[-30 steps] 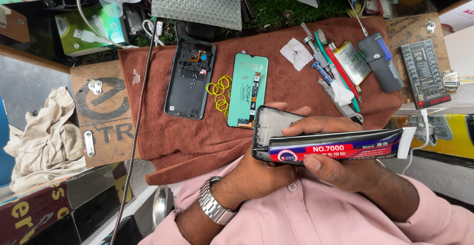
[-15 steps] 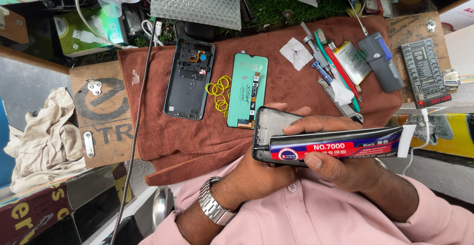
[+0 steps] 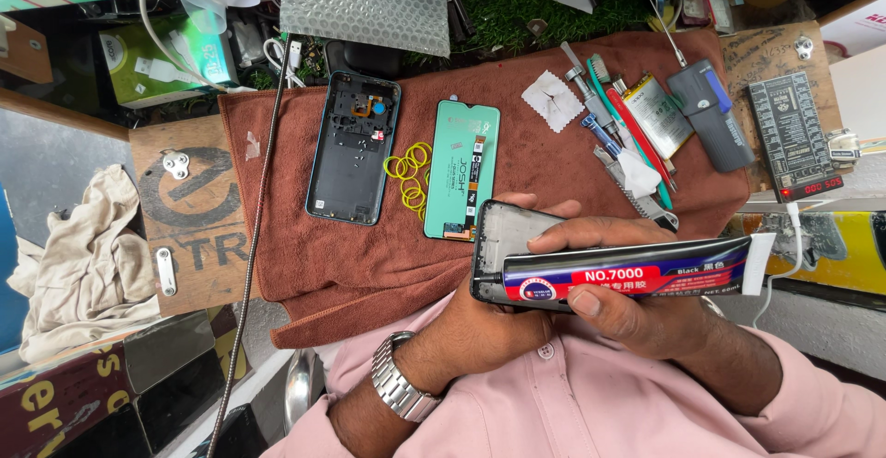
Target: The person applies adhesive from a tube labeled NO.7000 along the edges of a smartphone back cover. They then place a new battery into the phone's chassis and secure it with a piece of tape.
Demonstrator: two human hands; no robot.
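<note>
**A:** Where was your left hand (image 3: 480, 329) at that moment?

**B:** It was low in the head view, over the near edge of the brown towel (image 3: 305, 236), its fingers closed around the grey phone frame (image 3: 508, 236). You held the frame by its lower end, tilted up toward you.

**A:** And your right hand (image 3: 637, 301)?

**B:** You had it clamped on the dark glue tube (image 3: 628, 278), thumb beneath and fingers curled over the top. The tube lay crosswise, its nozzle end against the frame's lower edge (whether any glue was on it, I couldn't tell).

**A:** What lay about on the towel?

**B:** Just beyond the frame was the teal screen panel (image 3: 461, 167), face down, with a little heap of yellow rubber bands (image 3: 411, 176) beside it. Left of those sat the dark phone back housing (image 3: 353, 149). To the right were tweezers and screwdrivers (image 3: 609, 130), a flat battery (image 3: 657, 114) and a grey box-shaped tool (image 3: 711, 112), close together.
</note>
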